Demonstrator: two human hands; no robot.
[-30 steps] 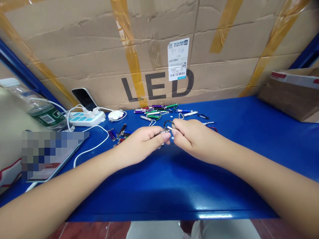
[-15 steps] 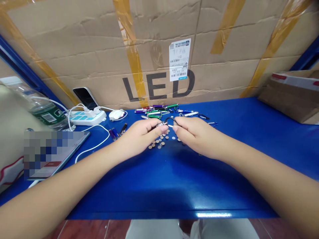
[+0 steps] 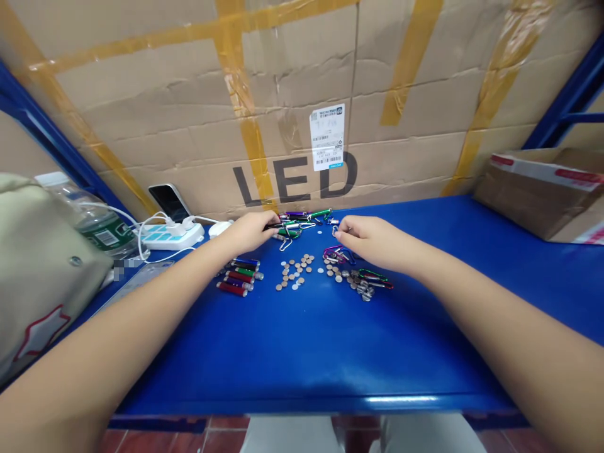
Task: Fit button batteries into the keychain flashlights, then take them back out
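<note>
My left hand (image 3: 249,230) reaches to the back of the blue table (image 3: 302,352), its fingers pinched on a small dark keychain flashlight (image 3: 275,226) at the edge of a pile of coloured keychain flashlights (image 3: 304,218). My right hand (image 3: 367,238) hovers just right of that pile, with its fingers curled together on something tiny at the fingertips. Between and in front of the hands lie several round button cells (image 3: 296,272). A row of flashlight bodies (image 3: 238,278) lies to the left, and a heap of carabiner clips (image 3: 364,280) to the right.
A large cardboard box marked LED (image 3: 292,126) walls off the back. At the left are a white power strip (image 3: 172,236) with cables, a phone (image 3: 165,201), a water bottle (image 3: 94,217) and a beige bag (image 3: 38,277). A smaller carton (image 3: 538,189) stands at the right.
Both hands have parted and moved back toward the flashlight pile. The view has pulled back and tilted, so the flashlight bodies, button cells and carabiners now show.
</note>
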